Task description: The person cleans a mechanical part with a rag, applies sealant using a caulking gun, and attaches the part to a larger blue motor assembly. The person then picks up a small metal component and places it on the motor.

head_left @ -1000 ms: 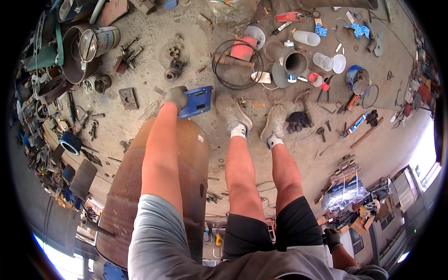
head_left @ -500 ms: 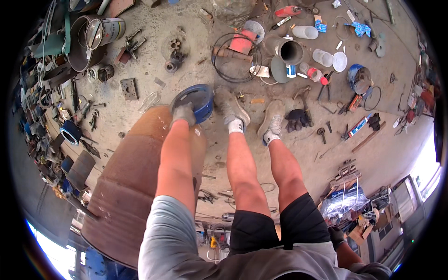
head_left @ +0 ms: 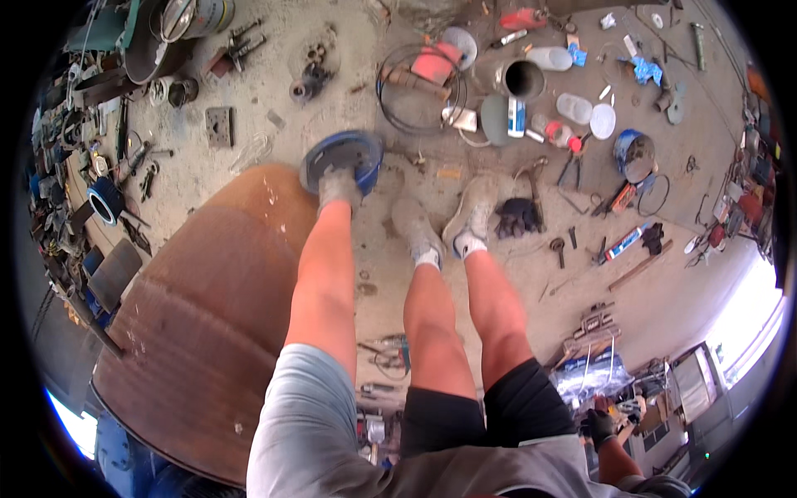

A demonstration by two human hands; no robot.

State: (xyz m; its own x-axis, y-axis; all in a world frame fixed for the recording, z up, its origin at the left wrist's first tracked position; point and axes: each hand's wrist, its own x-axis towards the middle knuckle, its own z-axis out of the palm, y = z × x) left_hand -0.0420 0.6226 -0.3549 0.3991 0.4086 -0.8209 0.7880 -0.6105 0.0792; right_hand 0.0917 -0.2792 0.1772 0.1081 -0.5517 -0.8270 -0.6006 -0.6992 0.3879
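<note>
My left hand (head_left: 339,186), in a dirty grey glove, grips the near edge of a round, shallow blue basin (head_left: 371,173). The basin's inside is dark grey, and the fingers are partly lost against it. A large rusty brown drum (head_left: 199,307) lies beside my left arm, its rounded end close to the basin. My right hand (head_left: 599,425), in a dark glove, hangs out to my right side. Its fingers look apart and no object shows in it, though they are small and blurred.
Beyond my shoes stand a metal pipe piece (head_left: 525,79), a coil of black hose (head_left: 419,91) and plastic bottles. A dark glove (head_left: 519,217) and a hammer lie right of my feet. Metal parts crowd the left, with a paint bucket (head_left: 195,18) at the far left.
My feet have shifted, and the floor items sit higher in view. My left hand still holds the basin, moved slightly. My right hand has come further into view.
</note>
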